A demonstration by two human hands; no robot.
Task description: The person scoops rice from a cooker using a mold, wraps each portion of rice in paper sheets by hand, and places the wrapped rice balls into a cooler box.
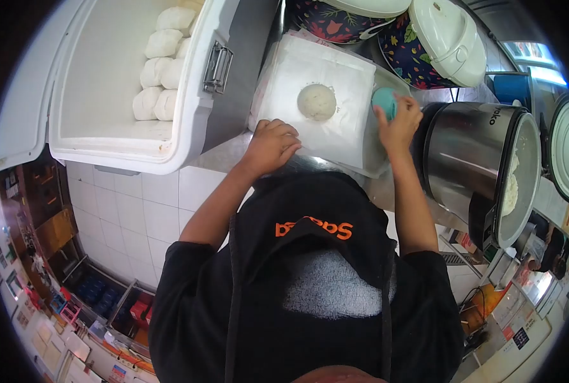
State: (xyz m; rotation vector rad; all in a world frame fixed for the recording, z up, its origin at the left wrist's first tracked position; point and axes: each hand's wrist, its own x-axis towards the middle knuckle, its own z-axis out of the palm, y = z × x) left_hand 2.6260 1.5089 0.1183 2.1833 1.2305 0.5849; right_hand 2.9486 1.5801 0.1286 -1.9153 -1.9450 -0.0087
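Note:
A round, flat mound of white rice point(317, 103) lies on a stack of white wrapping paper point(342, 70) in front of me. My left hand point(273, 145) rests at the near left edge of the paper, fingers bent and drawn together; whether they pinch the sheet is hidden. To the right of the paper, my right hand point(400, 122) has its thumb and fingers around a small teal cup point(384, 102). The cup is held over a pale tray point(377, 150) that shows beside and under the paper.
At left stands an open white cooler box point(99, 137) with several white wrapped packets point(160, 73). A steel rice cooker point(469, 159) holding rice point(511, 185) is on the right. Two patterned containers with white lids point(447, 45) stand behind the paper.

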